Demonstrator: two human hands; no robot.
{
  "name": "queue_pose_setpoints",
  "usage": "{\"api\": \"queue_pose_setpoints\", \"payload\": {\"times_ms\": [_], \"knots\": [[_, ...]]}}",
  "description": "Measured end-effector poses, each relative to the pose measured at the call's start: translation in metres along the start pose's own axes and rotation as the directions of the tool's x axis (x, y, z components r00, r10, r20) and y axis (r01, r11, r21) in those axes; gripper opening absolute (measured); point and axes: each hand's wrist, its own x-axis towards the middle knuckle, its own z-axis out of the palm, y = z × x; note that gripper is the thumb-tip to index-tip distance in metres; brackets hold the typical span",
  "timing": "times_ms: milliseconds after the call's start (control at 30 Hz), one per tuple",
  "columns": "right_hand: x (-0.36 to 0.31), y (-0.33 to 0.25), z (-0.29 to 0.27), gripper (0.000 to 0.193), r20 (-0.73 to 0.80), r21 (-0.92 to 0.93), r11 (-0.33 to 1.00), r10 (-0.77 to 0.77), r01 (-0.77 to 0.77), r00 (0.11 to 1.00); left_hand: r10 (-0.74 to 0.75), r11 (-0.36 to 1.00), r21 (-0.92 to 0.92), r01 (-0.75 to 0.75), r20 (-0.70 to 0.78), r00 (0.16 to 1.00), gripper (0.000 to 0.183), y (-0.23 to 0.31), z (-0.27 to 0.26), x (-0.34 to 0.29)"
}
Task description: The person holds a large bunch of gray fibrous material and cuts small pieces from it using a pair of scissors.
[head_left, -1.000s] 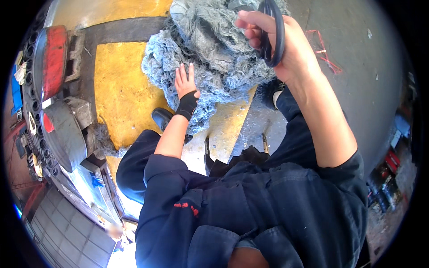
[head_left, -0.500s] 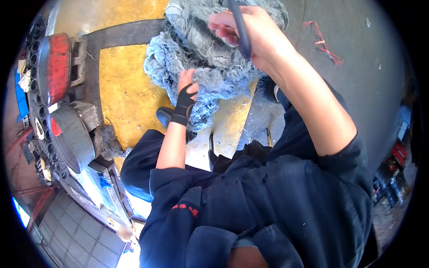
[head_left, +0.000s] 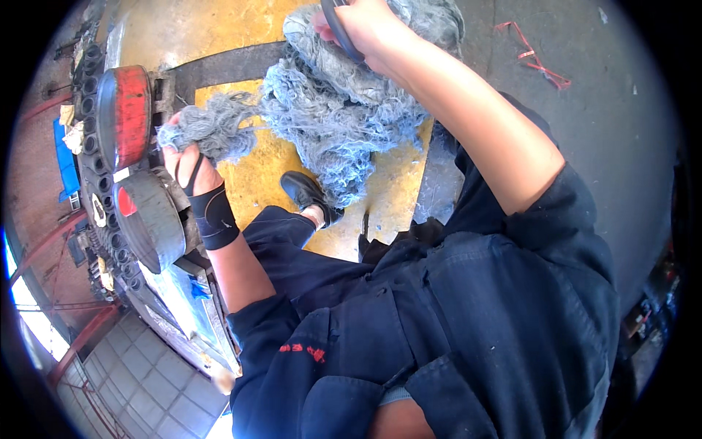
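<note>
Far L, a rounded red-and-black block point(head_left: 131, 117). Beside it my L hand point(head_left: 194, 167) grips a grey-blue fibre clump point(head_left: 216, 130), fingers curled round it — prob. b/c it's too loose to pinch. Mid-floor, just past my black shoe point(head_left: 303, 190), the main fibre pile point(head_left: 322, 110). My R hand point(head_left: 369, 29) is over it w/ a black loop point(head_left: 341, 31) — prob. kept up clear of the fluff; fingers partly hidden, can't tell if closed. Far R, a red strap point(head_left: 528, 55).

Fiber heap point(head_left: 338, 113) ahead, strap point(head_left: 526, 54) right (on floor point(head_left: 570, 154))
</note>
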Motion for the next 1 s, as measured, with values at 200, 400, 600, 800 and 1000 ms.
{"api": "queue_pose_setpoints", "payload": {"times_ms": [200,400,600,800,1000], "knots": [[0.007,0.006,0.006,0.021,0.112,0.088,0.995,-0.051,0.041,0.992,-0.312,0.936,0.268,0.227,0.340,0.887,0.022,-0.137,-0.033,-0.046],[-0.019,-0.013,0.000,0.021,0.094,0.135,0.986,0.081,-0.093,0.992,-0.609,0.365,0.922,0.126,0.134,0.782,0.057,-0.262,0.008,-0.136],[-0.006,0.012,0.007,0.020,0.098,-0.020,0.982,0.187,-0.186,0.977,-0.649,0.128,0.992,0.017,0.071,0.757,0.056,-0.287,0.041,-0.149],[0.003,0.014,0.015,0.023,0.033,-0.060,0.979,0.195,-0.193,0.980,-0.514,0.365,0.912,-0.186,0.364,0.777,0.037,-0.258,0.042,-0.140],[0.004,0.011,0.013,0.029,0.026,-0.255,0.967,-0.006,0.012,1.000,-0.062,0.840,0.526,-0.135,0.339,0.939,0.037,-0.154,0.034,-0.067]]}}
